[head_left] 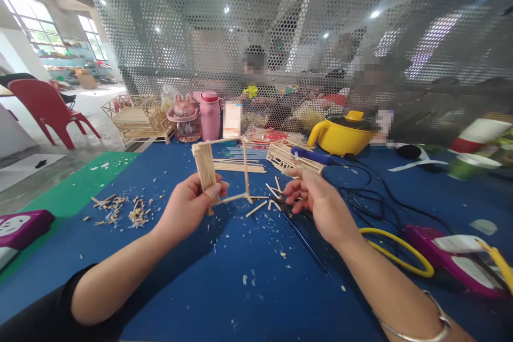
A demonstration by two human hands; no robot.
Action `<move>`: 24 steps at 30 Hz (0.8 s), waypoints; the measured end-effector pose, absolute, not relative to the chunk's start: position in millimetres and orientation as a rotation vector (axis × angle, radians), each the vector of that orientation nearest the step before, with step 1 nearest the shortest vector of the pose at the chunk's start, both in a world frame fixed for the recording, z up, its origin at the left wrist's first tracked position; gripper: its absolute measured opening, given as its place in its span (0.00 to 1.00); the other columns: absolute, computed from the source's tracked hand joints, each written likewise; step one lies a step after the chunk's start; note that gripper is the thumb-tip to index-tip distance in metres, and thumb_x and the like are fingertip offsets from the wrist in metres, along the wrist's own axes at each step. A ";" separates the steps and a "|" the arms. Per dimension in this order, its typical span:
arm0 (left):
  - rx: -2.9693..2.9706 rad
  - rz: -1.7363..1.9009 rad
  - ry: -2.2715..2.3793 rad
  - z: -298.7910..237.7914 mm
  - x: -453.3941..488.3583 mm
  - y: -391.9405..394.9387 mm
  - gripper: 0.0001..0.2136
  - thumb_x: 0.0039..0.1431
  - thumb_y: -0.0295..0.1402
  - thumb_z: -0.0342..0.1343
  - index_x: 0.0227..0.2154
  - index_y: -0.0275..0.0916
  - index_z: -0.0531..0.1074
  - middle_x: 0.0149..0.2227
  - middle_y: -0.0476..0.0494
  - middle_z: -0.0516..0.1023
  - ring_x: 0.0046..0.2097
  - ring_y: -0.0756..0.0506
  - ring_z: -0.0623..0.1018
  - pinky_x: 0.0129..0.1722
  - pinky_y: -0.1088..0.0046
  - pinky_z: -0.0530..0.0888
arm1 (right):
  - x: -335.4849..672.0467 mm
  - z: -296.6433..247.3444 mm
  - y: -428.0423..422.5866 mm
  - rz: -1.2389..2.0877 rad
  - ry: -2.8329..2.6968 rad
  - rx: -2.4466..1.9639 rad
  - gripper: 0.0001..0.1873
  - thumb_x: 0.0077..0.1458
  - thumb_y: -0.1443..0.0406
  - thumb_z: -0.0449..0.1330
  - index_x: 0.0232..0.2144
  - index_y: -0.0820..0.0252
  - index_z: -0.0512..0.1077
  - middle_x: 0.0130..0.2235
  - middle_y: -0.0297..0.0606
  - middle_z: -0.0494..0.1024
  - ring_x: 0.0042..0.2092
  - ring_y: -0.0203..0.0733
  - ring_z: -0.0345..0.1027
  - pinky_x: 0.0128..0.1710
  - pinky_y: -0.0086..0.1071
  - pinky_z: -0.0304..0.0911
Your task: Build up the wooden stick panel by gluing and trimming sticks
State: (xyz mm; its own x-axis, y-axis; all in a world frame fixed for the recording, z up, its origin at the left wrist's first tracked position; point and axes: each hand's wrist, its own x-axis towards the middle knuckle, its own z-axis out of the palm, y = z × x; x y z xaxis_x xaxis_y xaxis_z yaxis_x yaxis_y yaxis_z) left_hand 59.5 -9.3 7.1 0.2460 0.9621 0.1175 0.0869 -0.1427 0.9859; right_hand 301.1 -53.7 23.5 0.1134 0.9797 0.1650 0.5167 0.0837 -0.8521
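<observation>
My left hand (191,204) is closed around a small frame of wooden sticks (222,171), held upright above the blue table (224,278). A slatted panel forms the frame's left side, with thin sticks across the top, right and bottom. My right hand (315,200) hovers just right of the frame, fingers curled over loose stick pieces (264,204) and a dark tool (298,227) lying on the table. Whether those fingers pinch anything is not visible.
Stick offcuts (120,211) litter the left of the table. A bundle of sticks (238,166), a stick model (290,157), a yellow pot (340,133), pink bottles (198,117), black cables (360,192), a yellow hose (401,256) and purple cases (452,264) surround the hands. People sit behind a mesh screen (280,37).
</observation>
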 end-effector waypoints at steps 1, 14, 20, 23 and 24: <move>1.545 1.111 1.082 8.1 54.4 -6.8 0.14 0.56 0.40 0.55 0.41 0.38 0.71 0.43 0.39 0.80 0.47 0.40 0.78 0.51 0.56 0.70 | 306.9 25.4 -52.3 0.636 -1.554 -1.613 0.26 0.58 0.47 0.42 0.41 0.57 0.69 0.32 0.38 0.72 0.30 0.39 0.66 0.25 0.30 0.61; 3.051 0.754 1.149 -10.7 62.2 -43.4 0.14 0.58 0.20 0.47 0.42 0.39 0.71 0.37 0.45 0.81 0.36 0.43 0.80 0.51 0.48 0.68 | 314.9 9.3 -48.6 0.279 -2.075 -2.045 0.08 0.47 0.71 0.57 0.24 0.53 0.74 0.28 0.33 0.77 0.30 0.40 0.68 0.27 0.30 0.53; 2.999 0.351 1.021 -5.5 70.2 -55.6 0.11 0.59 0.34 0.56 0.45 0.41 0.70 0.32 0.47 0.78 0.34 0.42 0.77 0.37 0.60 0.72 | 314.9 6.6 -43.8 0.090 -2.112 -1.931 0.15 0.53 0.71 0.53 0.40 0.54 0.75 0.43 0.40 0.78 0.44 0.46 0.70 0.40 0.36 0.61; 3.034 0.384 0.982 -6.0 71.4 -59.8 0.14 0.59 0.38 0.56 0.47 0.41 0.68 0.32 0.47 0.76 0.32 0.42 0.76 0.33 0.63 0.70 | 310.7 0.8 -39.3 0.093 -2.253 -1.714 0.18 0.53 0.70 0.56 0.46 0.53 0.74 0.49 0.39 0.75 0.51 0.45 0.66 0.51 0.37 0.59; 3.049 0.428 0.978 -6.7 71.0 -61.6 0.15 0.59 0.38 0.56 0.47 0.40 0.68 0.32 0.47 0.76 0.32 0.42 0.75 0.33 0.63 0.69 | 309.0 -1.6 -37.1 0.101 -2.291 -1.655 0.17 0.53 0.70 0.57 0.45 0.53 0.74 0.50 0.38 0.75 0.52 0.45 0.65 0.52 0.37 0.58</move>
State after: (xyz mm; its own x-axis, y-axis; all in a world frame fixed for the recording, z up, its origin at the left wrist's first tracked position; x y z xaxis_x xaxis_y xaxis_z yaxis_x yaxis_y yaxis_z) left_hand 71.0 -61.6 -6.7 0.7819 0.5587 0.2764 0.5822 -0.8130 -0.0038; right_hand 309.0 -37.1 -1.6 -0.2834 0.9359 0.2091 0.9140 0.3296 -0.2365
